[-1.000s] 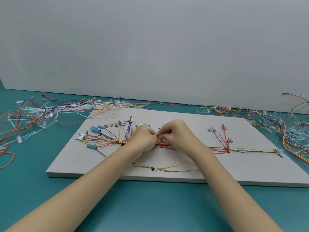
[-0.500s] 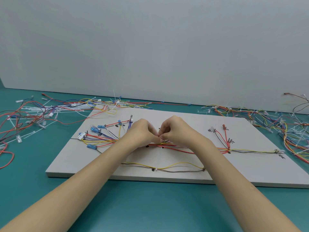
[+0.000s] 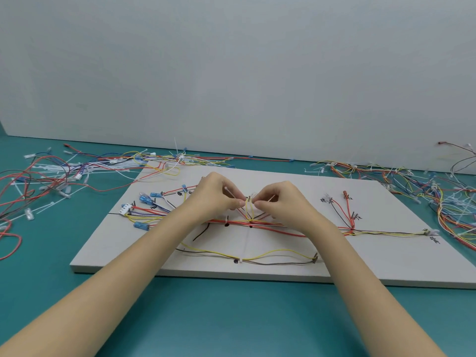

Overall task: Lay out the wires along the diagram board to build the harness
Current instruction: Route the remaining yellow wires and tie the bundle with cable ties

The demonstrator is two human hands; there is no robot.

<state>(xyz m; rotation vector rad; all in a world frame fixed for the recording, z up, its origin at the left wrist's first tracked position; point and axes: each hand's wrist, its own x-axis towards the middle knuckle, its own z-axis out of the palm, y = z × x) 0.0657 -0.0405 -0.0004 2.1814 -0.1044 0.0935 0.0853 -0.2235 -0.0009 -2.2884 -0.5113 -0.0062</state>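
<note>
While both hands pinch yellow wires (image 3: 247,210) mid-board, grey diagram board (image 3: 401,256) lies on teal table (image 3: 231,318); pale wall (image 3: 231,73) behind.

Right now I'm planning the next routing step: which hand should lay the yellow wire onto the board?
Left hand: it pinches the yellow wire; the right hand pinches its connector end.

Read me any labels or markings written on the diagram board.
None can be read.
Handwritten black marks on the diagram board near the right wire end: too blurred.
Marks beside the red terminal: too small.
Marks near the blue connectors: illegible.
</note>
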